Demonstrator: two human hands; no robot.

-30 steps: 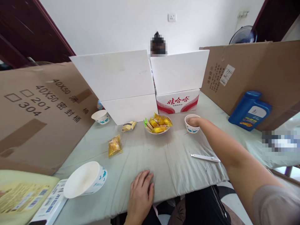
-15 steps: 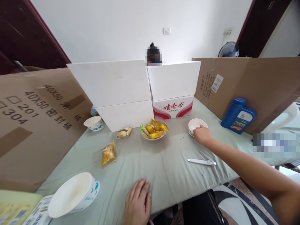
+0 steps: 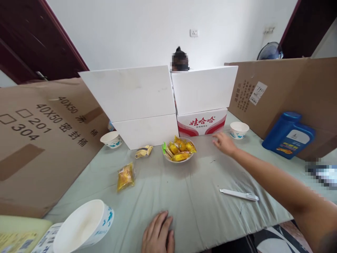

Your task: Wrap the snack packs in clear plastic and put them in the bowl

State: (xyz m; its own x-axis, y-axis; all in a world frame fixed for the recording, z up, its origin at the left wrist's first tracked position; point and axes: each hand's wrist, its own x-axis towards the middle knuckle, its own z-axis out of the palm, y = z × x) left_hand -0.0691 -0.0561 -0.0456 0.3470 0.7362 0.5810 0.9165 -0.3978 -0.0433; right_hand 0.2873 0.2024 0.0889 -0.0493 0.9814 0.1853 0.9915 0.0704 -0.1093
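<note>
Softly creased grey-green cloth (image 3: 189,196), pulled into shallow folds across the table. On top, a small white bowl (image 3: 239,130), round, smooth-sided, flared toward the rim and printed in blue-green. Near the middle, a shallow pale dish (image 3: 175,161) heaped with glossy, crinkled yellow packets (image 3: 181,155). Left of the dish, a flat puckered wrapper (image 3: 144,151) and a pillow-shaped clear-film packet (image 3: 125,176). Nearer the right side, a slim, stiff white tool (image 3: 239,194). Beyond the dish, flat-faced white boxes (image 3: 131,93); at right, a rounded blue plastic jug (image 3: 289,135) against matte brown cardboard (image 3: 313,91).

Just beyond and to the right of the right hand (image 3: 225,143), stands the small white bowl upright, outside the grip. Fingers loosely bent and apart, with no visible hold on anything; cannot tell about contact with bowl or cloth. Left hand (image 3: 158,234) relaxed, palm down at the near edge, gripping nothing visible, well apart from the bowl.
</note>
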